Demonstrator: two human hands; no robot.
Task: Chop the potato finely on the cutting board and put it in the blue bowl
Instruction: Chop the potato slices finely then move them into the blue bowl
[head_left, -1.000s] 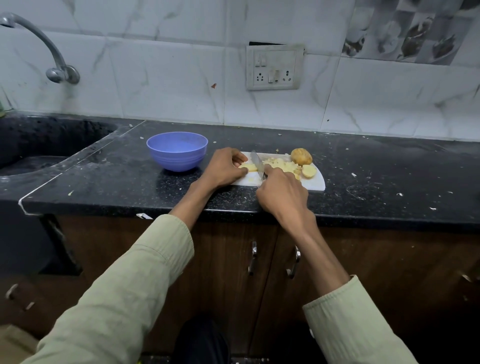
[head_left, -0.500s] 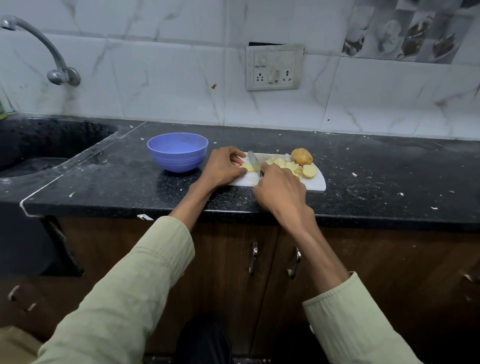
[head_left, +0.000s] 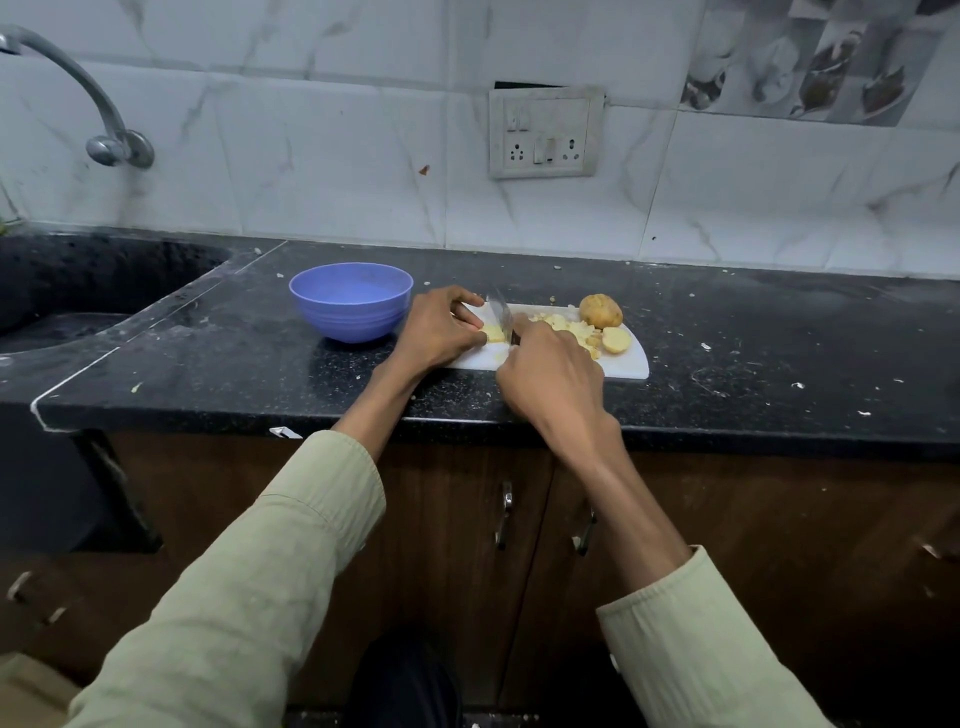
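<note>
Black speckled stone forms the counter (head_left: 779, 332), dusted with pale crumbs and scraps. No brand, label or readable writing shows anywhere. Behind it rises a wall of white marble-look tiles (head_left: 311, 156), with a white switch and socket plate (head_left: 545, 134) set into it and a band of grey patterned tiles (head_left: 810, 57) at the upper right. At the far left a curved metal tap (head_left: 98, 119) reaches over a dark sink (head_left: 78, 291) sunk into the counter. Below the counter are dark brown wooden cupboard doors (head_left: 779, 519) with metal handles (head_left: 504, 514).

A blue bowl (head_left: 350, 301) stands on the counter just left of a white cutting board (head_left: 631, 364). On the board, a pile of finely chopped potato (head_left: 569, 327) lies in the middle; an unpeeled potato piece (head_left: 600, 310) sits at the far right corner and a cut half (head_left: 616, 340) lies just in front of it, cut face up.

Both arms reach forward from pale green sleeves (head_left: 249, 597) pushed up the forearms. The left hand (head_left: 441, 332) rests on the board's left end, fingers curled down onto a small yellow potato piece (head_left: 493, 333), pinning it in place. The right hand (head_left: 550, 379) is wrapped closed around the handle of a knife (head_left: 501, 312), back of the hand facing up. The blade stands on edge, right beside the left fingertips, meeting the held piece.
</note>
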